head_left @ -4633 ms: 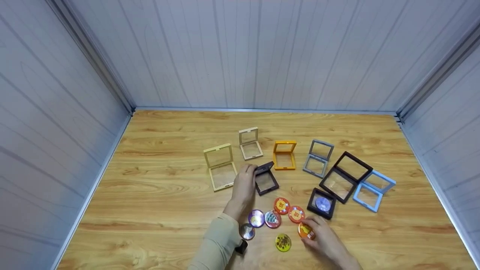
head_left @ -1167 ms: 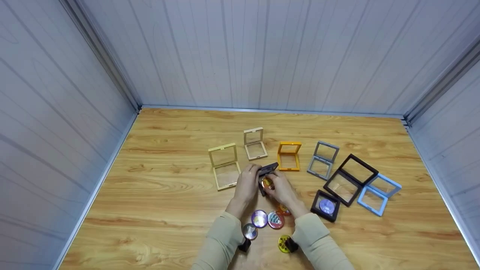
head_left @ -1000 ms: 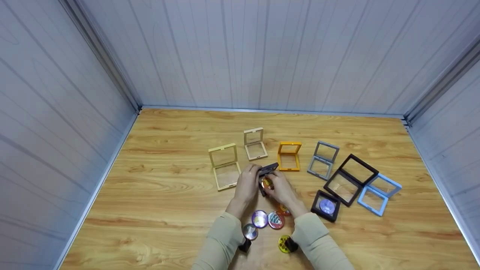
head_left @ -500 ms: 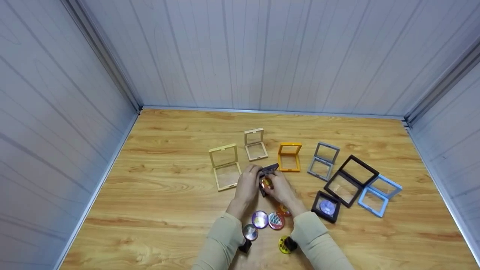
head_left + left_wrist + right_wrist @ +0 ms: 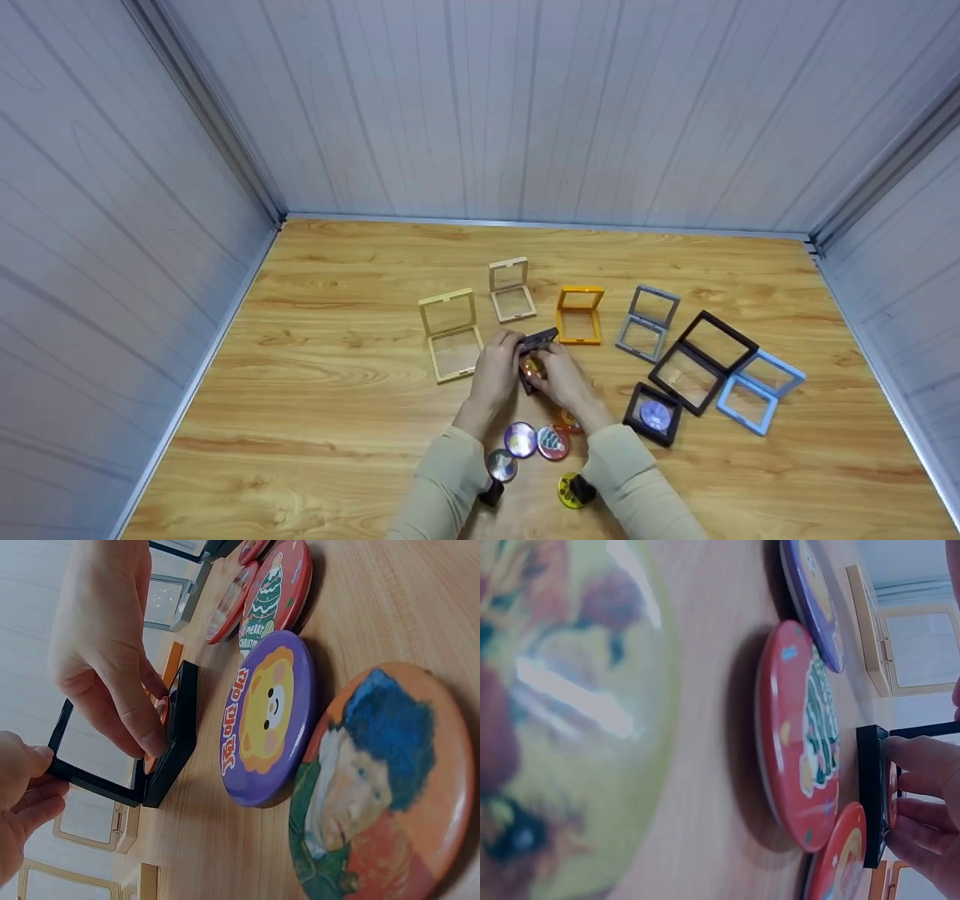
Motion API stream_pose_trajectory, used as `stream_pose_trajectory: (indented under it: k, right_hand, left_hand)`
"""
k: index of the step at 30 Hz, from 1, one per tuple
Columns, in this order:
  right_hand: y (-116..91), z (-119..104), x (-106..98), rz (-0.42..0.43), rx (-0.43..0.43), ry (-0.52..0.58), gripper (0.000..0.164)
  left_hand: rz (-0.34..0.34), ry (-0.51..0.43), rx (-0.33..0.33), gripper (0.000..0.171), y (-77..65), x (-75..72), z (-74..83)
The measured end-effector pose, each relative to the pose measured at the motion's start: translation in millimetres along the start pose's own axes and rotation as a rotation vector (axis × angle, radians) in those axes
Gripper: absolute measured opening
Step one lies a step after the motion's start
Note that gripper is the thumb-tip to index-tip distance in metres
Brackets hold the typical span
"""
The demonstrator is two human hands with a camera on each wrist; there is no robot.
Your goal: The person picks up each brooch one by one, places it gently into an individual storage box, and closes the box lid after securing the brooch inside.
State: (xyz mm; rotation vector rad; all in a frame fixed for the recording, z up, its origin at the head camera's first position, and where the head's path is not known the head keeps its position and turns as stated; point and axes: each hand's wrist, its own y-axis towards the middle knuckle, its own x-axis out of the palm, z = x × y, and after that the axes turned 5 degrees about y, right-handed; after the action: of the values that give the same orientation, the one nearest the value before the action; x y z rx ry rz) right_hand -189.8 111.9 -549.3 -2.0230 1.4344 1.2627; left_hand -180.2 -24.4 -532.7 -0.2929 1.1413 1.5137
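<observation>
Right hand [image 5: 566,379] and orange badge [image 5: 533,367] are up at the black case [image 5: 538,340], shifted from the tabletop spot right of the yellow badge [image 5: 568,490] in the earliest frame. Left hand [image 5: 495,367] stays at the case; versus the latest earlier frame, almost no change.

Key relation: badge is inside the base [image 5: 184,716], between right fingertips, roughly parallel to the floor of the case. It's round, so no long axis. Fully seated or not: can't tell. Right hand is nearer, gripping the badge by its rim from the right side. Left thumb and fingers pinch the corner of the raised lid [image 5: 97,784], on the case's far side. Purple badge [image 5: 520,439] and red tree badge [image 5: 553,442] lie nearer the person.
</observation>
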Motion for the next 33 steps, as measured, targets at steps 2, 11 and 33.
stream_pose_trajectory:
  k: [2,11,33]
  right_hand:
    - [-0.3,0.6,0.2,-0.008,0.004,0.000,0.025]
    - [-7.2,4.9,-1.9,0.003,-0.026,0.036,0.029]
    - [-28.3,22.9,-18.2,0.048,0.078,0.076,0.047]
  left_hand:
    - [-0.005,0.000,-0.005,0.013,-0.1,-0.2,0.3]
    - [-0.021,0.000,-0.017,0.013,-0.8,0.5,1.0]
    - [-0.008,-0.044,-0.022,0.013,-0.5,-0.5,1.2]
